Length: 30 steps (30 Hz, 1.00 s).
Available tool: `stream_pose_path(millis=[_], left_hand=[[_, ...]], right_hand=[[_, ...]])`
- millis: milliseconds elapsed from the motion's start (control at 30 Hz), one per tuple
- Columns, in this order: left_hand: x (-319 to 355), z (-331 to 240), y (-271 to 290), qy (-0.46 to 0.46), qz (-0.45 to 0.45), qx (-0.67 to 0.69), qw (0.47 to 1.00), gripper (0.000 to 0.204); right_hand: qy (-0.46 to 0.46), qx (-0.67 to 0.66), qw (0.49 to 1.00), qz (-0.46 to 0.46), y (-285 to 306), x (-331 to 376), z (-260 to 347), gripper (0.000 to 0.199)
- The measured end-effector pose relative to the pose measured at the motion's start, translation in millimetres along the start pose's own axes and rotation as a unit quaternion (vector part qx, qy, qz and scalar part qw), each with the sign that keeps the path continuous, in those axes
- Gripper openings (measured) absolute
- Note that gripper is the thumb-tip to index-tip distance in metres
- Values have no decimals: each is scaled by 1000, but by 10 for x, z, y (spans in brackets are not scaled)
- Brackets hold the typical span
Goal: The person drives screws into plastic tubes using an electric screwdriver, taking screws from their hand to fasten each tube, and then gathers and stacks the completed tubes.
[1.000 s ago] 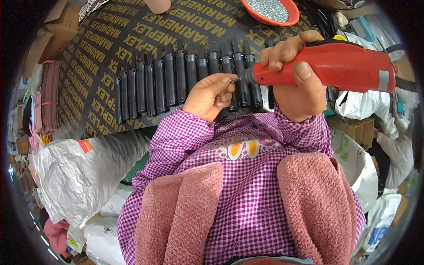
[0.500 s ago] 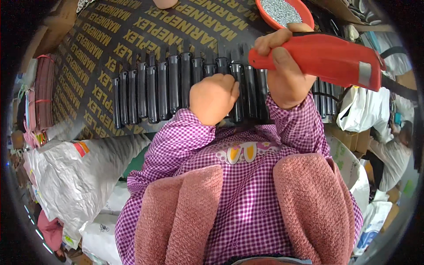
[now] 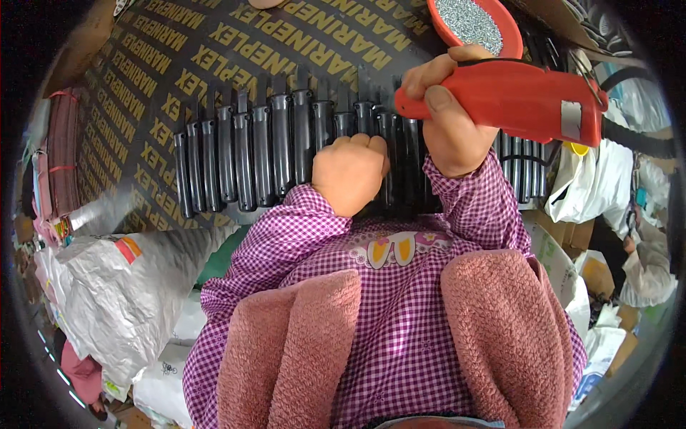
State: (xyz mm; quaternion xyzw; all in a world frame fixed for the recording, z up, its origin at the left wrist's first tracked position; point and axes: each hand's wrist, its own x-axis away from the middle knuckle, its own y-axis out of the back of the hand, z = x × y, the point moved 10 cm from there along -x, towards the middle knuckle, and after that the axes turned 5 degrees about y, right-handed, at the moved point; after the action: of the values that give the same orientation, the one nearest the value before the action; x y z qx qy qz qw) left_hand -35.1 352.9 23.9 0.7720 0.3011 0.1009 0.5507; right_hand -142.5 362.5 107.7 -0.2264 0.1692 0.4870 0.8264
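A close row of black handles (image 3: pixel 281 139) lies along the near edge of the dark board; thin flat dark strips stick out of their far ends. My left hand (image 3: pixel 350 175) rests knuckles up over the middle of this row, fingers curled down on a handle, its grip partly hidden. Just right of it, my right hand (image 3: pixel 456 139) wraps round the left end of a red corded power drill (image 3: pixel 525 102), held above the handles. The drill's body points right, and its working tip is out of sight below.
An orange bowl (image 3: pixel 513 32) of small silvery screws (image 3: pixel 468 23) stands beyond the drill. Thick black cable (image 3: pixel 636 137) runs off to the right. More black handles (image 3: pixel 525 168) lie right of my wrist. White sacks (image 3: pixel 118 293) crowd the left, and another person (image 3: pixel 647 264) sits far right.
The red drill has come slightly left and nearer, its left end now over a handle beside my left hand. My left hand stays on the row. The whole view has shifted a little.
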Motion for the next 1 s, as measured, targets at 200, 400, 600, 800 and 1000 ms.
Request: stream_pose_path(millis=[200,400,600,800,1000], left_hand=[[35,-37,19,-7,1,13,1000,10],[50,-53,35,-17,-4,24,1000,9],[63,-40,8,-9,23,28,999,9],[87,-88,42,-27,8,22,999,12],[100,-95,47,-24,17,17,999,12]], right_hand=[[7,35,999,23,-44,12,46,46],[-3,16,999,40,-70,30,14,46],[-12,-28,999,19,2,29,18,47],[18,-57,998,9,34,23,141,46],[20,-47,999,12,4,47,131,49]])
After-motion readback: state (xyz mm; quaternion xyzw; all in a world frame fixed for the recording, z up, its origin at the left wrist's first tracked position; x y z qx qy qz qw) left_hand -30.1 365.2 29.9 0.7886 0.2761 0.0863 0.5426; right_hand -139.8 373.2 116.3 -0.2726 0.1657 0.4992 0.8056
